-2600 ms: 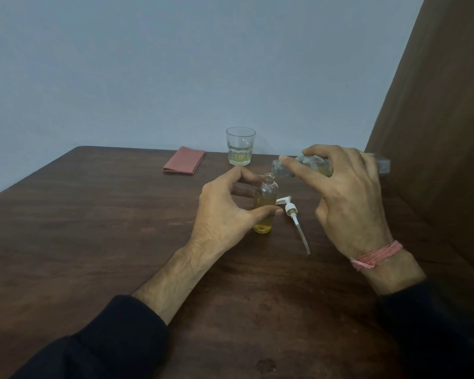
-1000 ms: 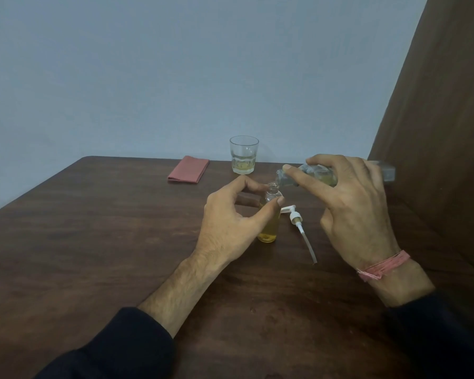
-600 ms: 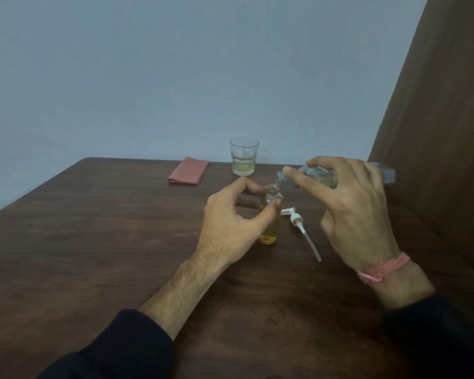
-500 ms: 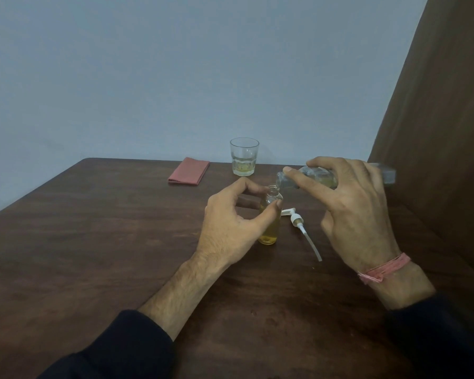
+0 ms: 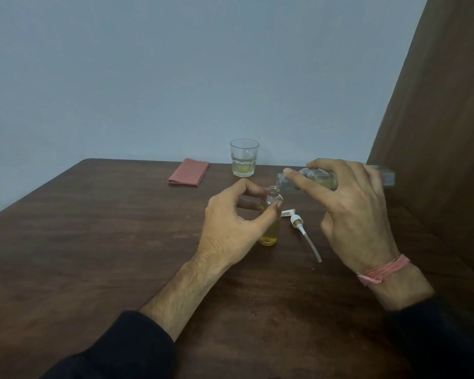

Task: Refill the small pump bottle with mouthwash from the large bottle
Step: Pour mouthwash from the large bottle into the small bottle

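Head view: left hand (image 5: pixel 230 228) curls round the small pump bottle (image 5: pixel 270 217), thumb and forefinger pinching its neck and shoulder; bottle upright on the dark wood-grain table (image 5: pixel 93 242), clear, cylindrical, amber liquid filling most of it. Right hand (image 5: pixel 348 209) grips the large bottle (image 5: pixel 312 180), fingers wrapped over it, forefinger stretched along the neck; clear flat-sided bottle held near horizontal, mouth just above the small bottle's open top; a stream is possibly there, too faint to tell. White pump head (image 5: pixel 296 220) with long dip tube lies just right of the small bottle. Faceted glass tumbler (image 5: pixel 244 157) and folded pink cloth (image 5: pixel 188 172) near the far edge. Pink thread band (image 5: pixel 383 270) on right wrist.
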`<action>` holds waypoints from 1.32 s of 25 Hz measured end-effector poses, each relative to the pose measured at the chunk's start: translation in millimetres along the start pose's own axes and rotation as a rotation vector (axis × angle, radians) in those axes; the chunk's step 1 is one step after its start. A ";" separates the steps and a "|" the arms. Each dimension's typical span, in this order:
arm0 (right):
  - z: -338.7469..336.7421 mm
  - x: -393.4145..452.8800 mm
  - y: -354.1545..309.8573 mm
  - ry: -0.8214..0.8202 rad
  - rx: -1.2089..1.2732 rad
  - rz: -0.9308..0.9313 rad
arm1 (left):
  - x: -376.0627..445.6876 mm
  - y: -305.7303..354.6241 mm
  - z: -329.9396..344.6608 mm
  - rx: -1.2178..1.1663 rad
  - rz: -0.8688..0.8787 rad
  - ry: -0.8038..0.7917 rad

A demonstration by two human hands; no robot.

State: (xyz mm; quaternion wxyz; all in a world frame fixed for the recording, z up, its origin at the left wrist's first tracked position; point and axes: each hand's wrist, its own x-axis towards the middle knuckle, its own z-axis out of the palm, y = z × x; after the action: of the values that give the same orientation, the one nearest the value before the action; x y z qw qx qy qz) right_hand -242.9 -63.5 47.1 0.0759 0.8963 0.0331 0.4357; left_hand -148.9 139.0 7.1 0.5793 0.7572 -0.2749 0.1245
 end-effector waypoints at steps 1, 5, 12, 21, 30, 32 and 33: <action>-0.1 -0.2 0.1 -0.001 -0.001 0.001 | 0.0 0.1 0.1 -0.001 0.001 -0.001; 0.4 -0.2 -0.9 0.001 -0.005 -0.001 | 0.1 0.3 0.5 -0.006 -0.007 0.000; -1.7 0.5 -2.3 -0.005 -0.005 0.001 | -0.2 1.5 -0.7 0.004 0.000 0.001; -2.7 1.2 -3.3 -0.001 0.002 0.004 | -0.1 1.5 -0.8 0.010 -0.006 0.000; 0.0 0.8 -1.7 -0.006 -0.002 0.006 | 0.2 1.6 -1.1 0.009 -0.006 -0.004; -0.3 0.7 -1.6 -0.009 0.000 0.007 | 0.0 1.7 -0.8 0.010 -0.003 -0.003; -0.4 0.8 -1.7 -0.010 0.000 0.007 | 0.0 1.9 -0.7 0.011 -0.003 -0.001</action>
State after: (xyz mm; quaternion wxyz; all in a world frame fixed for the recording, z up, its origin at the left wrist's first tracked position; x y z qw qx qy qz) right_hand -242.7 -61.6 47.7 0.0746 0.8985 0.0299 0.4315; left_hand -149.9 139.4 8.8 0.5752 0.7608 -0.2734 0.1247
